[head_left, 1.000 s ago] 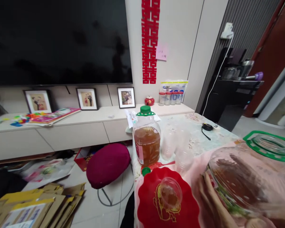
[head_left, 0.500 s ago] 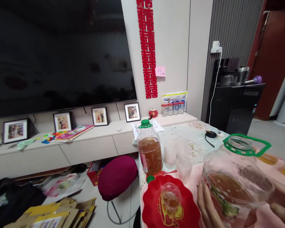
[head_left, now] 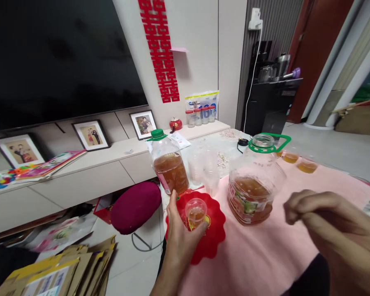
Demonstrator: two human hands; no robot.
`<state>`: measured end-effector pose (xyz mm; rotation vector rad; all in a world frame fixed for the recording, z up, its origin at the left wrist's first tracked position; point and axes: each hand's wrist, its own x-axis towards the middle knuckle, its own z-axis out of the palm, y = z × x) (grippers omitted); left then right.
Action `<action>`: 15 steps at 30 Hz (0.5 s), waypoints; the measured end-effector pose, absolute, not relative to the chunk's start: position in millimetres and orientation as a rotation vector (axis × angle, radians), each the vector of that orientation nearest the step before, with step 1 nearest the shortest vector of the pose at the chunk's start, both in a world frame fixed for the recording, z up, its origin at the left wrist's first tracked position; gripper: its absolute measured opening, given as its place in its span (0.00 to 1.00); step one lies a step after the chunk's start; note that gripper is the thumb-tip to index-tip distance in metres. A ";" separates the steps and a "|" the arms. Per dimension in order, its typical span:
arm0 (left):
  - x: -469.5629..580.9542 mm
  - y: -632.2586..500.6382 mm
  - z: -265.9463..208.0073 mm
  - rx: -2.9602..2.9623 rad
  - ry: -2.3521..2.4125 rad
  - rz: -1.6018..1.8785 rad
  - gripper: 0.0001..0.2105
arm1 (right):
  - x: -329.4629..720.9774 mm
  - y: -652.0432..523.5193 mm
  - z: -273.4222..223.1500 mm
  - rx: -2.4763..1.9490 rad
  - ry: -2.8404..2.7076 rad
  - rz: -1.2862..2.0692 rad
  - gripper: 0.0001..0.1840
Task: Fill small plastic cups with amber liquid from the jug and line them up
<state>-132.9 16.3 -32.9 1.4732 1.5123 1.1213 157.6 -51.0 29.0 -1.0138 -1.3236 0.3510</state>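
My left hand [head_left: 185, 232] is spread over the red scalloped dish [head_left: 214, 242], thumb and index finger apart on either side of a clear plastic cup [head_left: 196, 210]. The cup stands in the dish with a little amber liquid in it. To the right stands a large clear jug [head_left: 251, 193], uncapped, with a green handle ring and amber liquid in its lower part. My right hand [head_left: 329, 222] hovers right of the jug, apart from it, its fingers curled together with nothing visible in them. Behind the dish stands a second jug [head_left: 171, 170] with a green cap.
Stacked clear cups [head_left: 210, 172] stand between the jugs. Cups of amber liquid [head_left: 306, 165] sit at the right on the pink cloth [head_left: 333, 181]. A purple stool [head_left: 137, 207] is left of the table, with flattened cardboard [head_left: 68, 271] on the floor.
Both hands have let go of the open jug, which now stands on the pink cloth. My left hand has moved left to the cup in the dish. The view has turned right and down.
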 end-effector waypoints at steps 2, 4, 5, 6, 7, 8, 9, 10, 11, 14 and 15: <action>-128.5 21.8 -38.3 1.471 1.498 1.046 0.59 | 137.2 -43.8 32.2 -1.000 -1.525 0.471 0.03; -121.2 26.4 -43.0 1.427 1.473 1.018 0.60 | 118.8 -35.0 32.2 -1.006 -1.648 0.582 0.05; -118.1 28.5 -45.3 1.394 1.453 1.026 0.60 | 110.6 -30.4 30.9 -1.001 -1.676 0.608 0.06; -115.9 30.5 -47.7 1.359 1.431 1.051 0.61 | 103.0 -25.9 28.6 -1.003 -1.701 0.635 0.07; -115.1 32.4 -50.3 1.328 1.403 1.073 0.61 | 96.0 -21.6 25.5 -1.004 -1.715 0.661 0.09; -115.6 34.3 -53.1 1.305 1.376 1.094 0.61 | 89.6 -17.7 21.6 -1.011 -1.729 0.691 0.11; -117.4 36.3 -56.1 1.292 1.352 1.110 0.61 | 83.9 -14.0 17.2 -1.025 -1.740 0.725 0.10; -120.2 38.5 -59.4 1.296 1.328 1.100 0.61 | 78.9 -10.6 12.5 -1.041 -1.743 0.756 0.10; -123.7 41.0 -62.7 1.301 1.317 1.114 0.61 | 74.8 -7.5 7.7 -1.058 -1.741 0.779 0.09; -134.6 47.8 -70.5 1.321 1.310 1.098 0.61 | 67.1 0.1 -3.6 -1.104 -1.716 0.856 0.08; -137.7 48.8 -71.4 1.320 1.308 1.114 0.62 | 65.8 1.7 -5.8 -1.120 -1.699 0.874 0.09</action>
